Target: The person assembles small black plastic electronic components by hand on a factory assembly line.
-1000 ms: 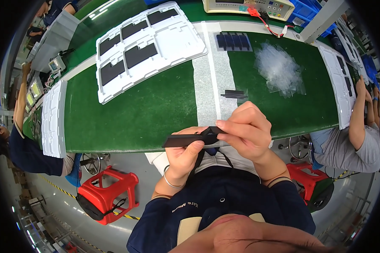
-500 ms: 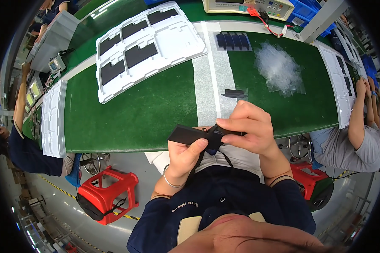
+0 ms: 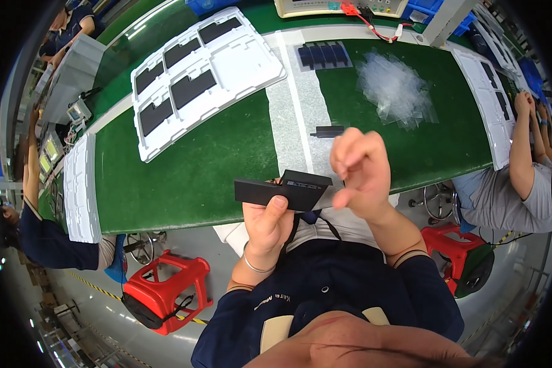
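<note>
Left hand (image 3: 270, 224) grips a flat black rectangular part (image 3: 281, 190), thumb pressed on its face, holding it above the near edge of the green desk (image 3: 214, 165). Right hand (image 3: 360, 175) hovers just beside the part's right end, fingers loosely curled and holding nothing I can make out. Behind, on the desk: a white moulded tray (image 3: 202, 76) with dark inserts at left, a small black piece (image 3: 329, 131) on a white strip, clear plastic bags (image 3: 395, 89) at right.
</note>
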`<state>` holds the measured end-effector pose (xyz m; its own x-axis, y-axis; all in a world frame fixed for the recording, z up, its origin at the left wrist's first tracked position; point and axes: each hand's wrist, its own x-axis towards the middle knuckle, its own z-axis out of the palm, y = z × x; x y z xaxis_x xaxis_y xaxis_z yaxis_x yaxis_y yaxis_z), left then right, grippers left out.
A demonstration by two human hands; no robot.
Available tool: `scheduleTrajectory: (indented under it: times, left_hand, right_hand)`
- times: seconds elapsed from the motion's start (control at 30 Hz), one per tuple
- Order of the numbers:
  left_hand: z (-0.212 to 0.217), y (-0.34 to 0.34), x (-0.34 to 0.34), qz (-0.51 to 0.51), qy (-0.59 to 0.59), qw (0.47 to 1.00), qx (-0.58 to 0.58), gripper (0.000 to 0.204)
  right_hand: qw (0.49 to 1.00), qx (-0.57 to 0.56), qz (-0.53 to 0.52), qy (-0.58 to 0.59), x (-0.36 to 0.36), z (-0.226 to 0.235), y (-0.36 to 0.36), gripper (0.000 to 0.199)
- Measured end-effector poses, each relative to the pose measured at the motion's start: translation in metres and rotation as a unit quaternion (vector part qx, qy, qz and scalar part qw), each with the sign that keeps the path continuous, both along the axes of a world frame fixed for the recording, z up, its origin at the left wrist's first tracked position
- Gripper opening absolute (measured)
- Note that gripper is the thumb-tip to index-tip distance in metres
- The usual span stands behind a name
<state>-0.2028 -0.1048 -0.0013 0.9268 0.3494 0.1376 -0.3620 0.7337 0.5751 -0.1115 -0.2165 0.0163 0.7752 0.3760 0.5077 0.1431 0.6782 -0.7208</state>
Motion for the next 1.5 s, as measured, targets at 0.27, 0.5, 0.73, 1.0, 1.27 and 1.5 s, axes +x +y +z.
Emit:
scheduleTrajectory:
  times: [0.27,0.5,0.73,1.0,1.27,1.5]
  left_hand:
    - [-0.009,0.008,-0.006,0.042,0.025,0.987,0.15,0.026]
    - [-0.007,0.007,0.004,0.112,0.015,0.988,0.11,0.018]
    - [-0.001,-0.005,0.009,0.162,0.015,0.98,0.117,0.027]
    - [-0.002,-0.012,0.008,0.141,0.049,0.987,0.062,0.03]
    - [-0.004,-0.005,0.002,0.123,0.063,0.971,0.194,0.042]
    - [0.015,-0.001,0.0,0.003,0.082,0.991,0.106,0.037]
  right_hand:
    - [0.947,-0.202,0.223,0.111,0.022,0.015,-0.012,0.014]
    - [0.911,-0.279,-0.098,-0.288,0.025,0.015,-0.004,0.008]
    - [0.961,-0.266,0.025,-0.065,0.027,0.022,-0.005,0.012]
    - [0.953,-0.274,0.121,0.049,0.028,0.023,0.001,0.022]
    - [0.938,-0.331,0.1,-0.027,0.031,0.033,-0.002,0.017]
    - [0.924,-0.349,0.156,-0.027,0.045,0.035,0.0,0.017]
